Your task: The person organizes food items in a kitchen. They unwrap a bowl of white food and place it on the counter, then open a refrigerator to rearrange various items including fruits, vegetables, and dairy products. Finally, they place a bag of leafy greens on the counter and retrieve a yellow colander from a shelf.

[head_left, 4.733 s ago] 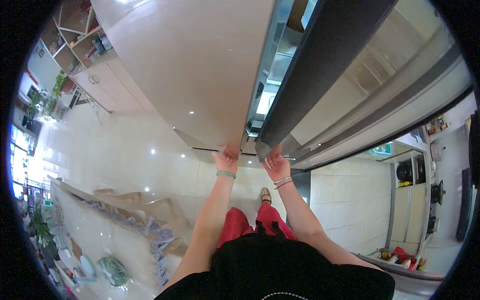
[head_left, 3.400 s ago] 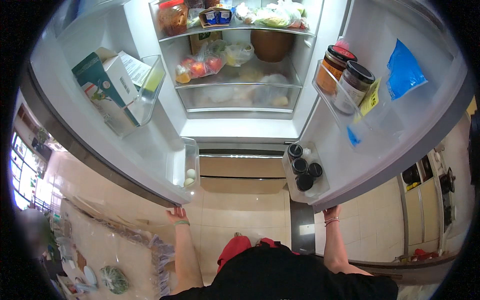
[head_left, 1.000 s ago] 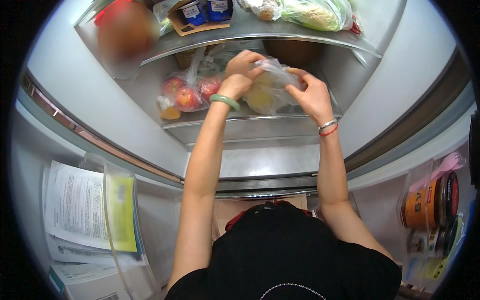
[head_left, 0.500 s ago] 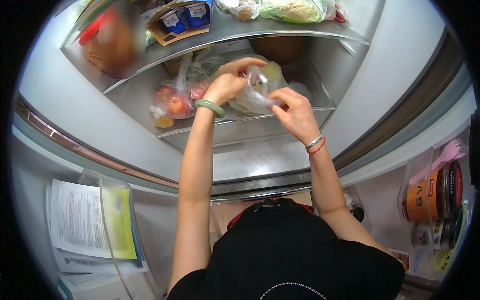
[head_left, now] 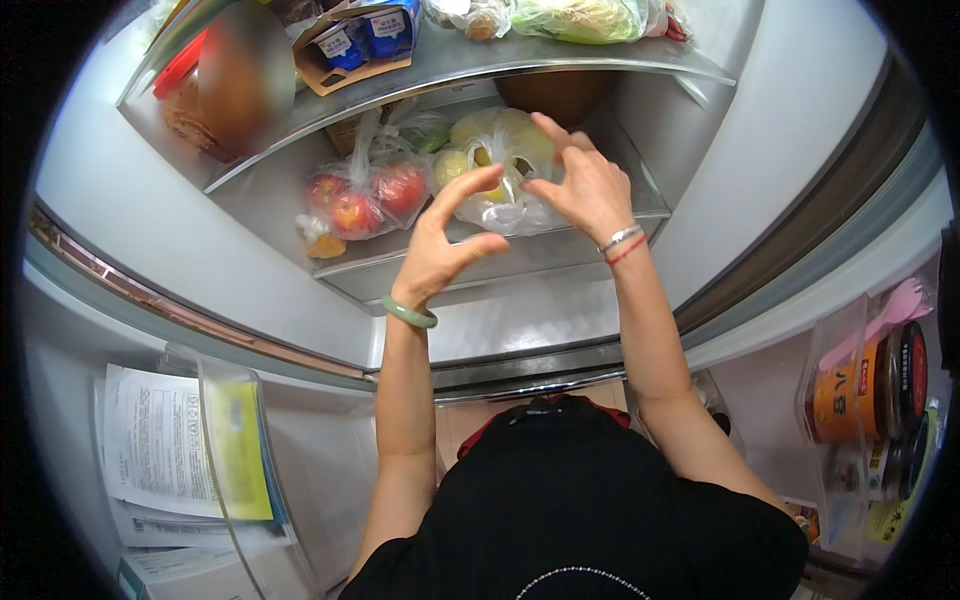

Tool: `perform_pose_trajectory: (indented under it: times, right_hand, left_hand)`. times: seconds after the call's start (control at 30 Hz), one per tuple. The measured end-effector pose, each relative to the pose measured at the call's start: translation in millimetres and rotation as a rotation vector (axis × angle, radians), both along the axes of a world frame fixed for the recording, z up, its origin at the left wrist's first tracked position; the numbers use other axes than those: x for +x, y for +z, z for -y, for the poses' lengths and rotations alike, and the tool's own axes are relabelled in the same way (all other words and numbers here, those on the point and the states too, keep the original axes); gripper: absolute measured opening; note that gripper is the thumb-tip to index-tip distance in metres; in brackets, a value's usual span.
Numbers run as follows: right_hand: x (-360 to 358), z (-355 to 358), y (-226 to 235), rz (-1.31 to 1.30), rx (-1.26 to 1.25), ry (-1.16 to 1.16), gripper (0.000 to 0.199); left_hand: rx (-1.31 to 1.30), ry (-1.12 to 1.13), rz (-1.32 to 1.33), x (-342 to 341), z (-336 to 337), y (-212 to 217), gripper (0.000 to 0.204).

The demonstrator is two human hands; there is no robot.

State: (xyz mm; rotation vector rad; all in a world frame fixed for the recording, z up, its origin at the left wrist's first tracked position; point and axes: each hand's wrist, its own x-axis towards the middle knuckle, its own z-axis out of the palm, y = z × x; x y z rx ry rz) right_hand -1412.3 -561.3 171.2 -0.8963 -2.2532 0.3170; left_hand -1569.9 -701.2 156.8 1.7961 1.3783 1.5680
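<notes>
On the lower fridge shelf sits a clear plastic bag of yellow-green round fruit (head_left: 505, 212), its gathered top loose and crumpled. My left hand (head_left: 440, 245) hovers in front of its left side, thumb and fingers spread in a wide curve with nothing between them. At the bag's right side is my right hand (head_left: 592, 190), fingers apart and holding nothing; its thumb tip overlaps the plastic, and I cannot tell whether it touches. To the left stands a knotted clear bag of red apples (head_left: 357, 214), apart from both hands.
Above is a glass shelf (head_left: 460, 66) with an opened carton (head_left: 340, 80) and a bagged leafy vegetable (head_left: 580, 18). A brown round vessel (head_left: 555, 95) stands behind the fruit. Door bins hold papers (head_left: 160, 440) on the left and jars (head_left: 850, 390) on the right.
Both hands have let go of the fruit bag's plastic. My left hand has drawn back toward me and opened; my right fingers have spread and lifted. The bag's top has sunk down.
</notes>
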Motion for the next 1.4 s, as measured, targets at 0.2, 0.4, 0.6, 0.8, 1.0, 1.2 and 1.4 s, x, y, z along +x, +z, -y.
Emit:
perform_pose_trajectory:
  times: [0.2,0.4,0.6,0.8,1.0,1.2,1.4]
  right_hand:
    - [-37.2,-21.9,-2.6,0.049,0.164,0.19,0.033]
    - [-39.2,-69.8,-2.6,-0.68,-0.506,0.201,0.02]
    - [-18.8,-74.3,18.1,-1.092,-0.627,0.194,0.028]
    - [-6.4,-54.6,21.4,-1.013,-0.461,0.186,0.024]
    - [-6.3,-27.4,36.8,-0.89,0.039,0.249,0.014]
    - [-1.5,-0.7,52.4,-0.574,0.127,0.391,0.013]
    - [-5.8,-47.5,34.5,-0.802,-0.36,0.634,0.026]
  left_hand:
    - [0.008,0.316,-0.644,5.5,11.7,-8.3,0.043]
    - [0.15,0.898,-0.598,-10.3,29.9,8.3,0.024]
    - [-0.201,0.803,-0.003,-59.5,40.7,37.3,0.039]
    - [0.166,-0.195,0.835,-43.5,-7.0,44.6,0.048]
    - [-0.007,0.087,0.102,-19.1,-61.0,42.2,0.076]
    - [-0.058,0.094,-0.308,14.0,-84.2,52.0,0.037]
    - [-0.248,-0.141,0.219,4.9,-82.6,52.8,0.036]
